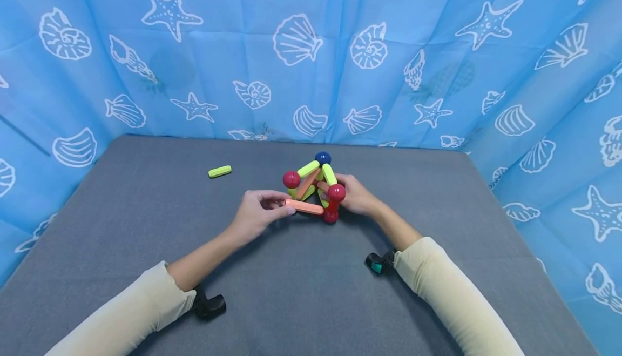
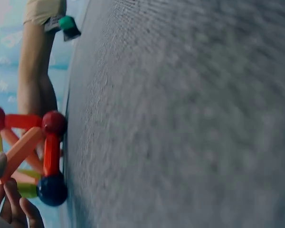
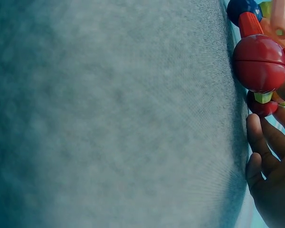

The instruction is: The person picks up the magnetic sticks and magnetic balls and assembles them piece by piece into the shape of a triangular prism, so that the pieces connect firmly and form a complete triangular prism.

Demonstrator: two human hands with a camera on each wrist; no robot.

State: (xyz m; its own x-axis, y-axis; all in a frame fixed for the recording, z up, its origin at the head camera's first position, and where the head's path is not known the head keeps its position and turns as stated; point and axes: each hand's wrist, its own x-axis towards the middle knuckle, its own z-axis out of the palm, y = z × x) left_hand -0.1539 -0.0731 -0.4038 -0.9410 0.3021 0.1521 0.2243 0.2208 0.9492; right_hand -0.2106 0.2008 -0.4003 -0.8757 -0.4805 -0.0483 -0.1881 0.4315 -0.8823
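Note:
A frame of magnetic building sticks and balls (image 1: 337,193) stands on the table, with a blue ball (image 1: 323,158) on top and red balls at its corners. My left hand (image 1: 257,213) pinches one end of a salmon-orange stick (image 1: 304,207) between thumb and fingers. That stick slants across the front of the frame, its far end by the lower red ball (image 1: 331,216). At the frame's right side, my right hand (image 1: 356,194) holds it, fingers partly hidden behind the upper red ball. In the right wrist view, fingers (image 3: 270,137) reach in around a low red ball (image 3: 262,104).
A loose yellow-green stick (image 1: 220,172) lies on the grey table (image 1: 301,291), left of the frame. Behind and to the right hangs a blue curtain (image 1: 218,59) with white shell prints. Black wrist cameras (image 1: 210,306) sit below both sleeves.

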